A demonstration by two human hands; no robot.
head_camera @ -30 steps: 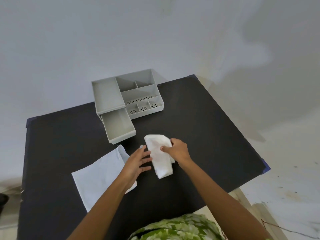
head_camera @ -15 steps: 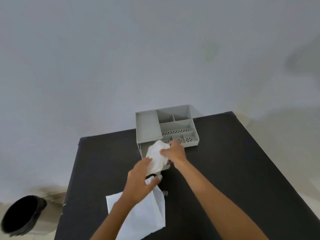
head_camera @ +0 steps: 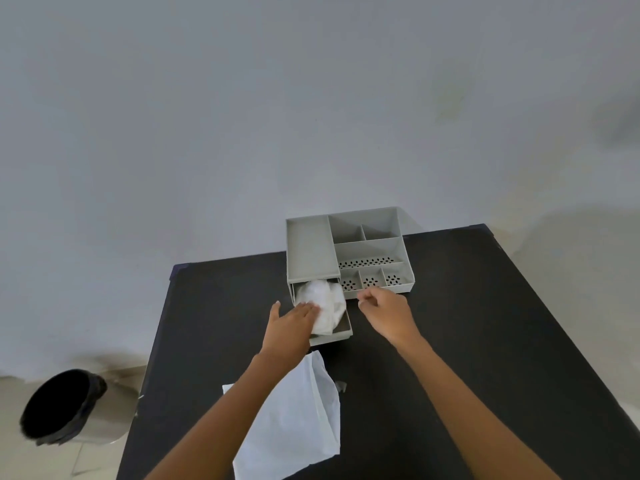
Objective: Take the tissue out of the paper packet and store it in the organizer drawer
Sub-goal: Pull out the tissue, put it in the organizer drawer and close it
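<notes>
A crumpled white tissue point(head_camera: 325, 304) lies in the pulled-out drawer point(head_camera: 341, 332) of the grey organizer point(head_camera: 311, 251), bulging above its rim. My left hand point(head_camera: 289, 327) rests flat on the tissue's near left side, fingers extended. To the right of the drawer hovers my right hand point(head_camera: 386, 311), off the tissue, fingers loosely curled and holding nothing. The flat white paper packet point(head_camera: 298, 420) lies on the black table point(head_camera: 450, 341) near me, partly under my left forearm.
The organizer's top has several open compartments point(head_camera: 367, 251), some with perforated floors. A dark-lined waste bin point(head_camera: 65, 408) stands on the floor left of the table. A pale wall rises behind the table's far edge.
The tissue went from being held in both hands above the table into the drawer. My right hand let go and drew away to the right; my left hand now lies on the tissue.
</notes>
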